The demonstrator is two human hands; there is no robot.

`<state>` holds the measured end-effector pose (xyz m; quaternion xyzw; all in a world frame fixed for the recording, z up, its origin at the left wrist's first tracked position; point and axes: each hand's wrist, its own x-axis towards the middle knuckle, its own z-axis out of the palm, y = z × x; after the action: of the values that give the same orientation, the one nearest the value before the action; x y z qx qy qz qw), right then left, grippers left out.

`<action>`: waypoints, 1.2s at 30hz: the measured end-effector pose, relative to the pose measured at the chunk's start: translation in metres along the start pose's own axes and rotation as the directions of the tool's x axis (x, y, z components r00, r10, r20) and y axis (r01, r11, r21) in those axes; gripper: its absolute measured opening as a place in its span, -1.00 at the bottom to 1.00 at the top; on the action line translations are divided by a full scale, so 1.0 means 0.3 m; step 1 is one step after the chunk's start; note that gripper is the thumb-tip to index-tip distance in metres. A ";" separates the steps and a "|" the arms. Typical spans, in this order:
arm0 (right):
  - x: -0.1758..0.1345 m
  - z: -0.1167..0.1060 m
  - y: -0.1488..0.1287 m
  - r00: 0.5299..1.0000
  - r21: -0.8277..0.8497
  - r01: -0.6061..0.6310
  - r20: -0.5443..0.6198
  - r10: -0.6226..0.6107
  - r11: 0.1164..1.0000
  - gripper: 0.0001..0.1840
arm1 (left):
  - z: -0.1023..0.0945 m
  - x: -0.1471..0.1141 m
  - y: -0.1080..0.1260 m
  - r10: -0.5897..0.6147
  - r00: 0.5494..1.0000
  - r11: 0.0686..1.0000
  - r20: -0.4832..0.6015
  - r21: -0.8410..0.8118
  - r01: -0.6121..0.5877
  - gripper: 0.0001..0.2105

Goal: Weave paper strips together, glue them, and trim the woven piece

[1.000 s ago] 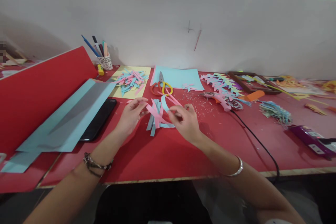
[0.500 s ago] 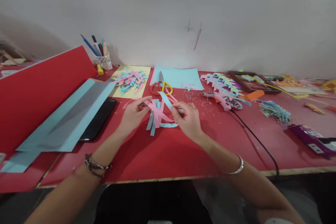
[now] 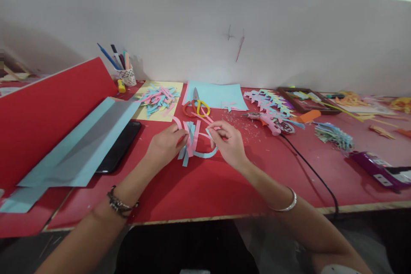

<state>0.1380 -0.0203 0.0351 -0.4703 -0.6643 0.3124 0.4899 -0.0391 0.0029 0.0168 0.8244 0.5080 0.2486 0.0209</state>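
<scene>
My left hand (image 3: 164, 146) is closed in a pinch on a pink paper strip (image 3: 177, 122) that curls up from the fingertips. Across from it, my right hand (image 3: 228, 142) pinches the end of another paper strip; a light blue strip (image 3: 207, 154) bends round to its fingers and pink ones pass close by. Between both hands lie several pink strips (image 3: 196, 136) and blue strips (image 3: 185, 160), overlapping on the red table (image 3: 192, 197). Just beyond them rest scissors (image 3: 204, 113) with red and yellow handles. Exactly which strip ends sit under the right fingers is partly hidden.
A phone (image 3: 123, 150) lies left, partly under blue paper (image 3: 86, 137). Cut scraps (image 3: 160, 98), blue sheets (image 3: 218, 92) and a pen cup (image 3: 127, 76) stand behind. On the right are a pink glue gun (image 3: 268, 122) with its cord, a wooden frame (image 3: 324, 109) and a purple device (image 3: 374, 169).
The blue strip held up in my right hand has come down and now curves toward its fingers. My left hand has shifted slightly right and lower, with the pink strip curling upward.
</scene>
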 end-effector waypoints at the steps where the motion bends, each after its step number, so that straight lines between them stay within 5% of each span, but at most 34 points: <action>1: 0.002 -0.001 -0.003 1.000 0.056 -0.019 0.010 0.019 0.998 -0.90 | -0.007 0.001 0.005 0.028 1.000 0.997 0.014 0.074 -0.029 -0.77; 6: 0.013 -0.006 -0.019 0.998 0.192 -0.068 0.023 0.065 0.979 -0.89 | -0.039 0.016 0.027 0.192 0.977 0.930 0.094 0.300 -0.211 -0.77; 15: 0.023 -0.016 0.001 0.996 0.313 -0.036 0.085 0.010 0.949 -0.87 | -0.055 0.072 0.084 0.317 0.941 0.881 0.116 0.331 -0.338 -0.84; 23: 0.037 -0.041 0.026 0.987 0.351 -0.012 0.151 -0.044 0.936 -0.82 | -0.051 0.050 0.051 0.120 0.957 0.947 0.264 0.259 -0.191 -0.75; 29: 0.041 -0.047 0.042 0.982 0.369 -0.041 0.185 -0.030 0.928 -0.86 | -0.041 0.045 0.052 -0.028 0.906 0.980 0.421 0.188 -0.057 -0.82; 36: 0.038 -0.047 0.040 0.970 0.397 -0.013 0.229 -0.085 0.918 -0.79 | -0.045 0.042 0.046 0.002 0.945 0.991 0.328 0.122 -0.045 -0.86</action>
<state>0.1543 -0.0060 0.0334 -0.3078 -0.6507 0.4856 0.4960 -0.0290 0.0039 0.0374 0.8598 0.5026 0.0755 0.0490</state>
